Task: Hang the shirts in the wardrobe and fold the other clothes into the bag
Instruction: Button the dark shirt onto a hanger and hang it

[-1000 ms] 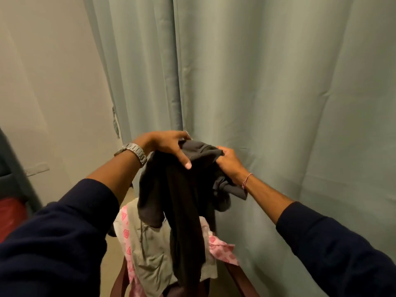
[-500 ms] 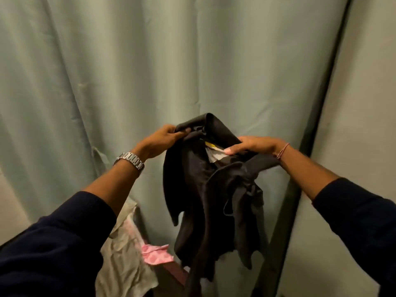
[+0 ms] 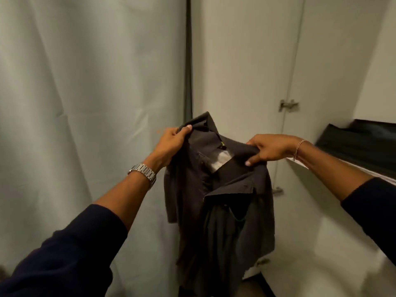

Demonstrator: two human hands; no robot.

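While both hands, left (image 3: 171, 142) and right (image 3: 269, 150), pinch the shirt (image 3: 216, 189) at its collar so it hangs below the grip, no hanger shows, so hanging and folding seem still ahead.

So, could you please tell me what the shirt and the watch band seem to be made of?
Shirt: dark grey woven cloth, matte, probably cotton or a blend; it hangs limp in soft folds from both hands. Watch band: metal, likely steel; its silver links catch the light.
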